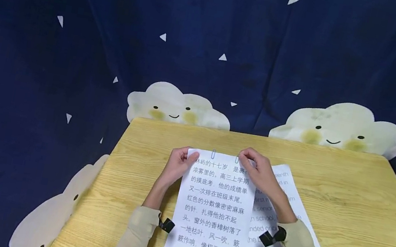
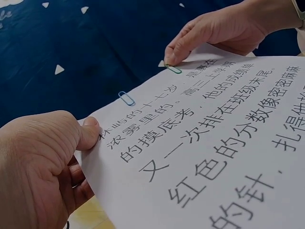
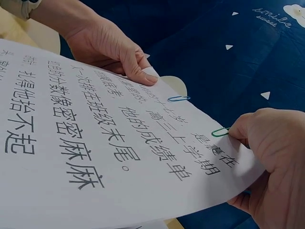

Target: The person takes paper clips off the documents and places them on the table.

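A printed sheet of paper (image 1: 211, 214) with large Chinese characters is held up by its top corners. My left hand (image 1: 178, 165) grips the top left corner, thumb on the front and fingers behind. A blue paper clip (image 2: 127, 98) sits on the top edge, nearer that hand. Further right on the same edge is a green paper clip (image 3: 220, 131). My right hand (image 1: 259, 172) pinches the green clip's outer end at the paper edge, its other fingers (image 3: 240, 202) partly hidden behind the sheet. Whether more sheets lie behind the front one cannot be told.
Another sheet with English print (image 1: 305, 235) lies on the wooden table (image 1: 361, 214), partly under the held paper and my right forearm. Behind the table hangs a dark blue cloth (image 1: 200, 18) with white triangles and smiling clouds.
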{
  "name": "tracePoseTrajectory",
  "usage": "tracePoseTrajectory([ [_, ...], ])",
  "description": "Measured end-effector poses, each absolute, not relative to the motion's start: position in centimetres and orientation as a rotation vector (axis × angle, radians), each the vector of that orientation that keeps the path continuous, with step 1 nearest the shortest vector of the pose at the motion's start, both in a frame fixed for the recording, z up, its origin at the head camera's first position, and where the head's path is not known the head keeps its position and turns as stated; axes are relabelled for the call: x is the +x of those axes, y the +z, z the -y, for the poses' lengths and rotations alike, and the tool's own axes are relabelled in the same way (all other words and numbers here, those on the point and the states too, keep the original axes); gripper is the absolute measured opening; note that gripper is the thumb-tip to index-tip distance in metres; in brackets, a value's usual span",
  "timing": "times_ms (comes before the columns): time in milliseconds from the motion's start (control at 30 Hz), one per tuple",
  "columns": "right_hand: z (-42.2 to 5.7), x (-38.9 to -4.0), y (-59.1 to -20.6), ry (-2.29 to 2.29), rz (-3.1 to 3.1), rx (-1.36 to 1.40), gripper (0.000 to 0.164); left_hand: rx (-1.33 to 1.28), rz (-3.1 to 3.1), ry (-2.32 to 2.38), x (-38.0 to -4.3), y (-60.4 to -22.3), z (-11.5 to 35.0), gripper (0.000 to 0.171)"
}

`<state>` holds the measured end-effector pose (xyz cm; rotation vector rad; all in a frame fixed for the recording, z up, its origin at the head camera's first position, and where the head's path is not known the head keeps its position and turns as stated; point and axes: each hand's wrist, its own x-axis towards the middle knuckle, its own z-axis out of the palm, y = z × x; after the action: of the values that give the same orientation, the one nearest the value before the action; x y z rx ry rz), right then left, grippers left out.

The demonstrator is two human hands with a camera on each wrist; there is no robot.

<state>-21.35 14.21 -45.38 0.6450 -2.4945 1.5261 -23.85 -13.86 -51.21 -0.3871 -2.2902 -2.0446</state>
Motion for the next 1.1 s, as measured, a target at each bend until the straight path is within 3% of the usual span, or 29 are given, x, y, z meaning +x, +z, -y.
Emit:
tracePoseTrajectory([
  [267,-14.2,-21.4,-45.3,1.537,2.504,0.617,0.016,-0.362,2.300,-2.053,-23.9,-51.1,13.8,0.019],
  [500,-15.1,-23.6,-48.9,1.536,2.469,0.611,0.017,-0.384,2.298,-2.052,-23.9,-51.1,13.7,0.020],
  [933,-14.8,-23.6,-49.2,1.550,2.439,0.582,0.017,-0.379,2.275,-2.062,-24.1,-51.4,13.6,0.019],
  [1100,-14.3,-22.7,-47.7,1.559,2.438,0.573,0.017,-0.386,2.263,-2.065,-24.1,-51.5,13.6,0.020],
])
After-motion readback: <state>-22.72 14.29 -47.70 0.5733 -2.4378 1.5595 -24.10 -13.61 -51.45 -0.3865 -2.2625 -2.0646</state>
